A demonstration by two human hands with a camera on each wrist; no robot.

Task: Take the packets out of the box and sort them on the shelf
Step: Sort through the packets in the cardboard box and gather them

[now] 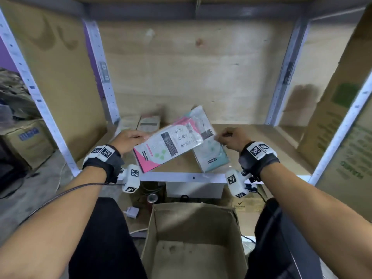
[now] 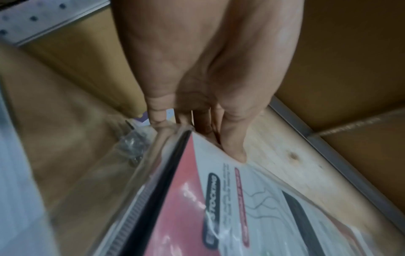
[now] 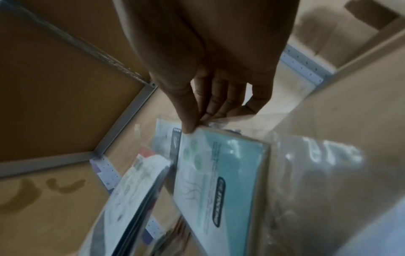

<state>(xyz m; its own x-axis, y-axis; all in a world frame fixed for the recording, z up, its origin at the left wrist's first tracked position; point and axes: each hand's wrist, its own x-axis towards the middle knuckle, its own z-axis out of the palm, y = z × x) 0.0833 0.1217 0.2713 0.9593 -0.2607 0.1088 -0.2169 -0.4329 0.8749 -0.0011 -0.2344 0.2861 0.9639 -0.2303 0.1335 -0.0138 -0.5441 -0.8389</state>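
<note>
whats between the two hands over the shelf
Two packets: the pink packet held by the left hand, overlapping the teal packet pinched by the right hand. Head view.

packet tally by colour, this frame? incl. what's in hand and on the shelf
Pink packet: 1, held by the left hand
Teal packet: 1, pinched by the right hand
Pale packets at the back left of the shelf: 2, one beside the other, colour unclear
Total: 4
Cardboard box: no packets visible inside.
</note>
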